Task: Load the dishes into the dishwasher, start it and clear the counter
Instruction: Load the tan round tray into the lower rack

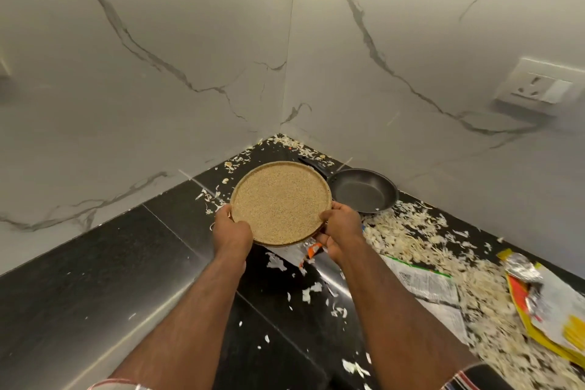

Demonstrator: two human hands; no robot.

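White marble-veined walls meet in a corner above a black counter (95, 263), and a socket (538, 87) sits on the right-hand wall. Both hands hold one speckled tan plate (280, 203) over that corner. The left hand (231, 229) grips the near-left rim with the thumb on top. The right hand (340, 228) clamps the near-right rim, fingers curled under the edge. The hands stand well apart, one on each side, which keeps the plate balanced and roughly level, tilted slightly toward the camera. Its flat face appears bare of food, so the two-handed hold looks like a steady carry, not a guard against spilling.

Just beyond the plate, near the right wall, a dark frying pan (364, 191) sits on the counter, its handle (313, 165) pointing into the corner. It probably counts as another dish to load. Pale shredded peelings (411, 231) lie scattered around the pan and thickly along the right side, with stray flakes across the middle. A printed paper sheet (424, 283) lies flat under some of them, and torn foil-lined wrappers (538, 304) lie at the far right. A small orange scrap (311, 250) shows just under the plate's near edge.

No dishwasher is in view, so the plate seems to be at the start of its trip there. The litter is likely left for the counter-clearing step.
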